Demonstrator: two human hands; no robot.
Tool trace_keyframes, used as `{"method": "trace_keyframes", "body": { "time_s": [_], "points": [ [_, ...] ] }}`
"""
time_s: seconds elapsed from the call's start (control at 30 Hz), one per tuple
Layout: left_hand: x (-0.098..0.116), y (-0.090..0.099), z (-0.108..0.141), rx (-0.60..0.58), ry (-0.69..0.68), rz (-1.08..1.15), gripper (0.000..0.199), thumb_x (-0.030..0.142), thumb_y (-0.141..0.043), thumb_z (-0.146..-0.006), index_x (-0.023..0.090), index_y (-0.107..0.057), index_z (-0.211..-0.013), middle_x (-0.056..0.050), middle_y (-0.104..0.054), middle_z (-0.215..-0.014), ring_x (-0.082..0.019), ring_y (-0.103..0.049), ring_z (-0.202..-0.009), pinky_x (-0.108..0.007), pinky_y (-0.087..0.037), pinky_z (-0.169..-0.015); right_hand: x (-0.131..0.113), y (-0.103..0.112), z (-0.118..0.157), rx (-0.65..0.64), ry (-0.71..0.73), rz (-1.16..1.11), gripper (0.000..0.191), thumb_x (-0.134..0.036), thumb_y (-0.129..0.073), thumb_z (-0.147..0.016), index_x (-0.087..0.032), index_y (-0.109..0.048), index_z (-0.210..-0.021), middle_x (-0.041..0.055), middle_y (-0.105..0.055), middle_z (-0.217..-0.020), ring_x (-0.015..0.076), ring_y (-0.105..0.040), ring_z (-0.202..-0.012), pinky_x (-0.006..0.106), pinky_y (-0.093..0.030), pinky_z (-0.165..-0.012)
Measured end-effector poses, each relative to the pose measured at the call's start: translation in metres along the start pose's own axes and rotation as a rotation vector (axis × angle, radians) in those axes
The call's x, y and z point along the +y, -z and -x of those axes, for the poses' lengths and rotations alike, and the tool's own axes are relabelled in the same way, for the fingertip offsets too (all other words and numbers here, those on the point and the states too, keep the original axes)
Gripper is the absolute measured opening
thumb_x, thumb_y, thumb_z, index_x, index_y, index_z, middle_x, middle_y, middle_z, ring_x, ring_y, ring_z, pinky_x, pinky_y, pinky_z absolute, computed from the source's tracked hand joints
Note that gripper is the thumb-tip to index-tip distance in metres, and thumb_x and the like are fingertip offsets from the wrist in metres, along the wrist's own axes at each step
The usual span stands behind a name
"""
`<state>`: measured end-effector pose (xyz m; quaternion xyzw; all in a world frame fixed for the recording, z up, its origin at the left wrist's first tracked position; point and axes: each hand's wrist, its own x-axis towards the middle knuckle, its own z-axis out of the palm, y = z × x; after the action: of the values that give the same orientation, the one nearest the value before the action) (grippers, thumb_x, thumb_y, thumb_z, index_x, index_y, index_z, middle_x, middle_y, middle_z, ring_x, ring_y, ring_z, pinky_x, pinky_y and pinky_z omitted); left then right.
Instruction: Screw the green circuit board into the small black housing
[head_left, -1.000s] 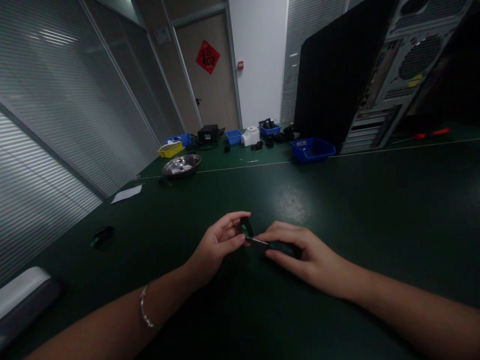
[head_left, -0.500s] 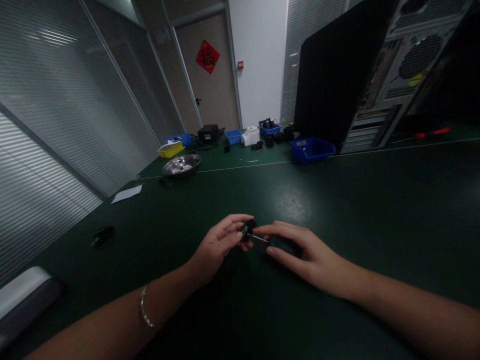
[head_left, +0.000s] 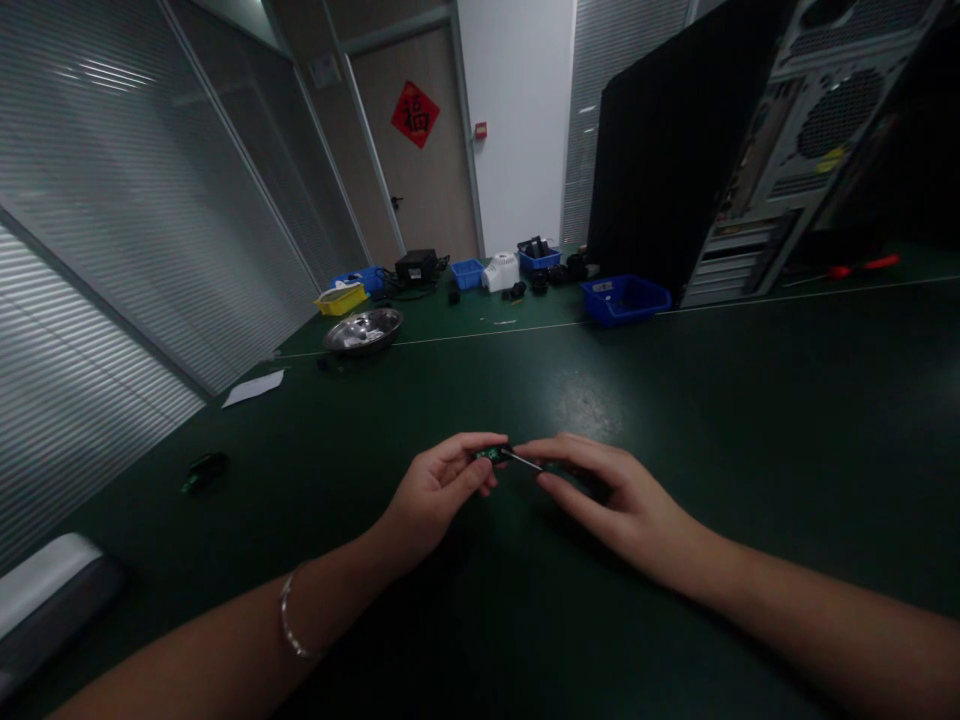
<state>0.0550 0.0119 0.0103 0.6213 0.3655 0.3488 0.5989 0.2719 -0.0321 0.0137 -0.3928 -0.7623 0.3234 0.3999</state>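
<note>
Between the thumb and fingers of my left hand (head_left: pixel 442 487) is a small black part with a green circuit board (head_left: pixel 494 454). My right hand (head_left: pixel 611 495) is closed around a screwdriver, whose thin metal shaft (head_left: pixel 525 461) points left and meets the right end of the part. Most of the dark handle is hidden inside my right hand. Both hands are low over the green table (head_left: pixel 480 390). A similar black and green piece (head_left: pixel 204 471) lies on the table to the left.
A metal bowl (head_left: pixel 364 331), a yellow tray (head_left: pixel 341 299) and a blue bin (head_left: pixel 625 299) stand farther back. A black computer case (head_left: pixel 675 160) rises at the right, with a red-handled tool (head_left: pixel 862 267) beside it. A white and grey object (head_left: pixel 56 600) sits at the near left.
The part in my left hand has turned and now lies flatter. The screwdriver tip has shifted slightly up and right along it, and my right hand has moved with it.
</note>
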Motion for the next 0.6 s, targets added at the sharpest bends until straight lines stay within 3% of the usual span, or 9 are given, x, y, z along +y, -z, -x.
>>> {"method": "trace_keyframes", "body": {
  "time_s": [0.17, 0.43, 0.6],
  "points": [
    [0.0024, -0.0029, 0.0008, 0.02, -0.021, -0.083, 0.03, 0.026, -0.062, -0.086, 0.019, -0.067, -0.114, -0.005, -0.064, -0.09, -0.016, -0.056, -0.078, -0.029, -0.045, -0.075, 0.0022, -0.0009, -0.0011, 0.006, -0.004, 0.036, 0.03, -0.021, -0.052, -0.094, -0.023, -0.063, -0.122, 0.0063, -0.066, -0.098, 0.0185, -0.061, -0.088, 0.033, -0.05, -0.077],
    [-0.0007, -0.0013, 0.0028, 0.012, -0.101, -0.182, 0.028, 0.026, -0.062, -0.085, 0.02, -0.068, -0.112, -0.006, -0.057, -0.1, -0.016, -0.055, -0.082, -0.027, -0.045, -0.07, 0.005, -0.0017, -0.0002, -0.002, -0.002, 0.089, 0.033, -0.019, -0.053, -0.093, -0.023, -0.062, -0.124, 0.0065, -0.064, -0.098, 0.0177, -0.061, -0.086, 0.031, -0.049, -0.074],
    [-0.0002, -0.0003, 0.002, -0.021, -0.082, -0.179, 0.025, 0.027, -0.061, -0.086, 0.018, -0.069, -0.108, -0.005, -0.059, -0.091, -0.016, -0.056, -0.076, -0.029, -0.045, -0.07, 0.0056, -0.0012, 0.0004, -0.005, 0.028, 0.058, 0.033, -0.018, -0.053, -0.092, -0.025, -0.063, -0.123, 0.0061, -0.065, -0.098, 0.0179, -0.061, -0.087, 0.031, -0.05, -0.074]
  ]
}}
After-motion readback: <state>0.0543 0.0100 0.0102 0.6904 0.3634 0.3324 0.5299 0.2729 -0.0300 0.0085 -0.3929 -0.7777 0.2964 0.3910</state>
